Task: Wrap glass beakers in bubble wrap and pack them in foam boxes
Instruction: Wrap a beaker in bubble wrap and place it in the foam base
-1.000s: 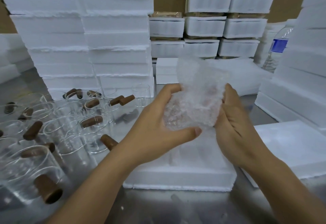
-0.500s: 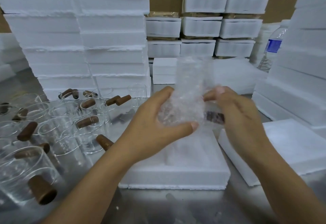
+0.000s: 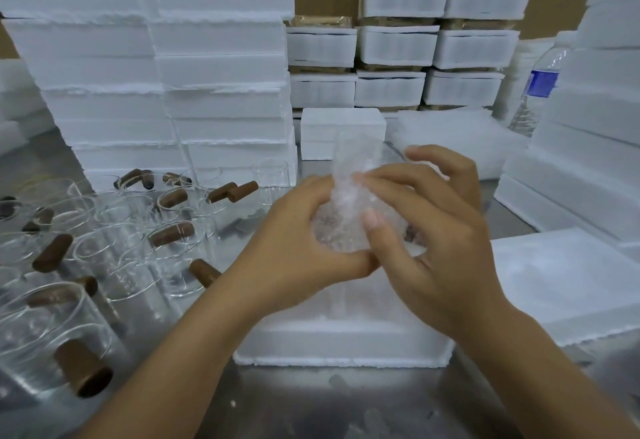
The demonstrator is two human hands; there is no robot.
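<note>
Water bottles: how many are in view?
1: a clear water bottle with a blue label at the far right, partly behind a foam stack; others may hide behind stacks.

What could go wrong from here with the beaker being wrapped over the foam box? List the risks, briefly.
1. A loose end of bubble wrap stands up above both hands; untucked, it may unroll off the beaker.
2. The left hand and right hand hold it in the air over the foam box; slick wrap could slip.
3. Bare beakers crowd the table beside the left forearm; a careless sweep might topple them.
</note>
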